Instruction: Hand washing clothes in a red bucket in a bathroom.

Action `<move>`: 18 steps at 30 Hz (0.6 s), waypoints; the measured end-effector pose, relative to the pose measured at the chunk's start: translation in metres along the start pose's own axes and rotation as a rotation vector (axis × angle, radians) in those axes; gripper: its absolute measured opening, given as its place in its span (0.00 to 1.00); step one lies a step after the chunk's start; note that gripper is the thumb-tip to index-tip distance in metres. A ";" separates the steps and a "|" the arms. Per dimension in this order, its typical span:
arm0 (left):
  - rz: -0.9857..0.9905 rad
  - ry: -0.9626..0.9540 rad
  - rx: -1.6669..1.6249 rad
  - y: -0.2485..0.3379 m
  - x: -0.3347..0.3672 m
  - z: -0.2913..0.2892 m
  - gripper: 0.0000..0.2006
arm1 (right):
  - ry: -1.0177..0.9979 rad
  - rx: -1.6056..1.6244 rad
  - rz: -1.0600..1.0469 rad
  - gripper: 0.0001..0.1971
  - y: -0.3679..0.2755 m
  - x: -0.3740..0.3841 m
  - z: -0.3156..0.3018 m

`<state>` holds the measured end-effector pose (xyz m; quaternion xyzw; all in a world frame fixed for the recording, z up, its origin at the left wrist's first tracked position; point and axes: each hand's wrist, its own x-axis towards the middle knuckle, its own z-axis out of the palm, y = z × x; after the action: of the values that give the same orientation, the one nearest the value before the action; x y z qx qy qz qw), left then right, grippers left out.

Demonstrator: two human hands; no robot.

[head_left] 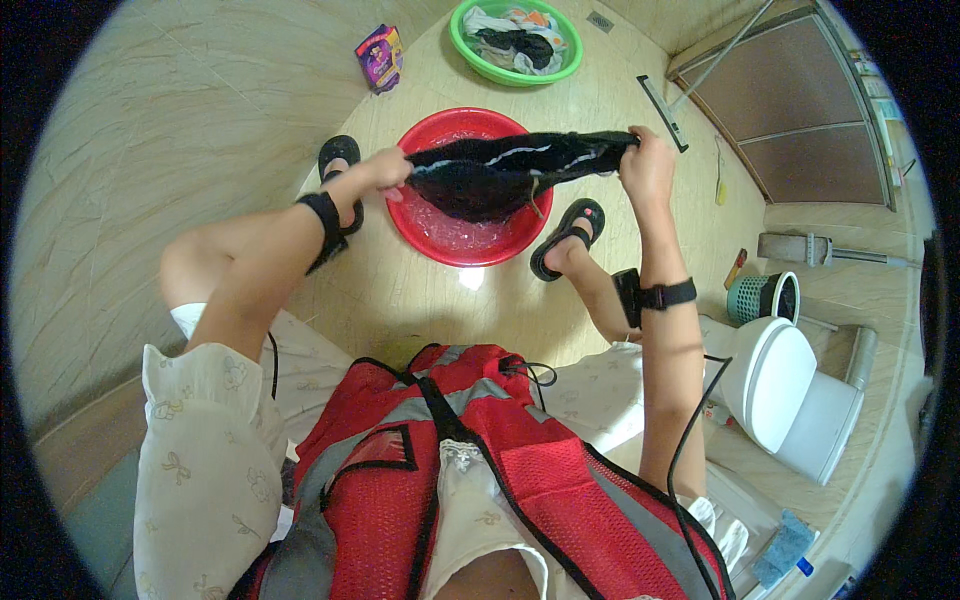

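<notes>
A black garment with thin white stripes is stretched out sideways between my two hands. Its left end is gripped by my closed left hand, over the left rim of the red basin. My right hand is closed round the other end, beyond the basin's right side and a little higher in the view. The cloth sags in the middle over the basin, and a thin pale cord dangles from it. Foamy water shows in the basin below. Part of the basin is hidden by the cloth.
A green basin of mixed laundry stands ahead, with a purple packet to its left. On the right are a floor squeegee, a waste basket and a white toilet. My sandalled feet flank the red basin.
</notes>
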<state>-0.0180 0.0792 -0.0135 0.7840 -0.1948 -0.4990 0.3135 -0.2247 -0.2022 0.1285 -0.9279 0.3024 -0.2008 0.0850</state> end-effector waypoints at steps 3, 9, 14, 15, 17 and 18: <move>0.044 0.010 0.135 0.024 -0.006 -0.039 0.14 | -0.054 -0.144 0.018 0.13 0.022 0.002 0.021; 0.122 0.211 -0.111 0.101 -0.036 -0.052 0.08 | -0.275 0.588 0.591 0.13 0.053 0.018 0.007; 0.133 0.131 -0.255 0.131 -0.088 -0.098 0.09 | -0.272 0.867 0.504 0.13 0.009 0.035 -0.052; 0.159 0.077 -0.221 0.138 -0.098 -0.109 0.10 | -0.227 0.827 0.489 0.13 0.001 0.039 -0.065; 0.220 0.132 -0.211 0.157 -0.123 -0.106 0.11 | -0.185 0.807 0.410 0.13 -0.010 0.044 -0.092; 0.261 0.169 -0.231 0.165 -0.134 -0.102 0.10 | -0.153 0.739 0.409 0.13 -0.015 0.046 -0.102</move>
<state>0.0185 0.0728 0.2191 0.7500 -0.2094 -0.4056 0.4786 -0.2265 -0.2211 0.2401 -0.7682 0.3808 -0.2053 0.4720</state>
